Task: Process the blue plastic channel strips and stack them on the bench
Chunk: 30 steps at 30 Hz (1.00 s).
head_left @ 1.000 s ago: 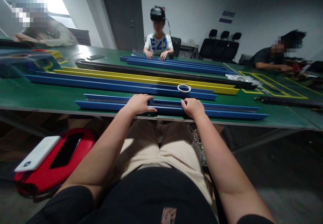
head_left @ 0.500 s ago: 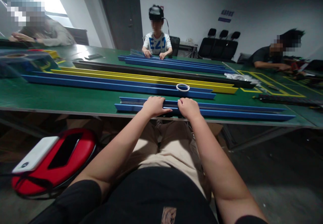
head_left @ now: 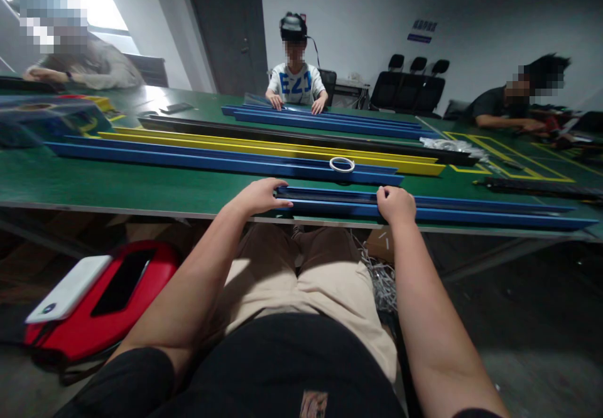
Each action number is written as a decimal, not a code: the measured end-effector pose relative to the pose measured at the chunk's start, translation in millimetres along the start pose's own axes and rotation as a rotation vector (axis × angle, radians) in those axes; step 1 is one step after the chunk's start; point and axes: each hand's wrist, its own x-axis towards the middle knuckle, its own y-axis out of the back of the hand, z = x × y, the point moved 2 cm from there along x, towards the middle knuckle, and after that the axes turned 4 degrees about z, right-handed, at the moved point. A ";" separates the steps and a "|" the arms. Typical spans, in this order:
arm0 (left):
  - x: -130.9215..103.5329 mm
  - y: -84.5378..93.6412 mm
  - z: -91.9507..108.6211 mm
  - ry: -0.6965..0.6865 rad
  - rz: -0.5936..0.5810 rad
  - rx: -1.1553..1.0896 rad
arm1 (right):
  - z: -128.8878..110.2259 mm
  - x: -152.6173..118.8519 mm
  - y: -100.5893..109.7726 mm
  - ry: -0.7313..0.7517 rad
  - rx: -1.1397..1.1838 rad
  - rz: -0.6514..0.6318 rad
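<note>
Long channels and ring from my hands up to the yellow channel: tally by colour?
Blue: 2, the near blue channel and the middle blue channel
Yellow: 1, the yellow channel
White: 1, the ring
Total: 4

**Backlit window glare over a dim room**

You get strong light from the upper-left window (head_left: 109, 6), blown out to white and glaring off the far-left counter (head_left: 141, 187). The right side and the floor (head_left: 518, 317) sink into shadow. Your left hand (head_left: 260, 197) and right hand (head_left: 398, 204) look fairly clear, as does the blue channel (head_left: 490, 216). Wide-angle distortion stretches your view's edges; the left edge looks soft, and pixel blocks mask faces.
</note>
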 end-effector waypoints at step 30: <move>6.5 -49.5 29.2 -0.098 0.192 -0.197 | -83.5 -34.8 -34.8 0.269 0.205 0.332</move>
